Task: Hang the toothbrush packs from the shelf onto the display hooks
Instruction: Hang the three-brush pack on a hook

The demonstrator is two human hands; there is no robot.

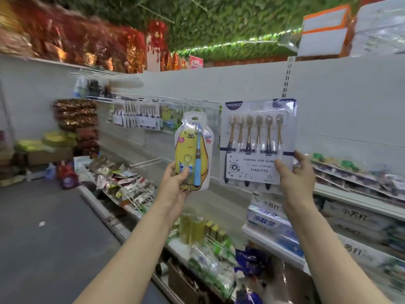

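Shows two bare forearms raised before the white back panel [350, 102] of a shop shelving unit. Grips, in the left hand [175, 185], the lower part of a yellow cartoon toothbrush pack [192, 148], thumb curled over the front, remaining fingers behind. Holds that pack upright, hanging slot uppermost, with one blue brush inside. Pinches, in the right hand [298, 174], the lower right corner of a larger six-brush blister pack [258, 137], thumb pressed on the printed label card, fingers curled behind the right edge. Holds this one upright too, just beside the yellow pack and not touching it. Both packs in the air in front of the panel, apart from any hook.

Behind and to the left of the yellow pack, along the upper rail of the panel: display hooks [140, 115] carrying a row of hung toothbrush packs, blurred. Lower on the panel, left of the left hand: a white wire hook [145, 162] projecting outward. Beneath the hands, at the front edge of the shelf [263, 239]: toothpaste boxes [267, 218], with yellow-green bottles [192, 231] further left.
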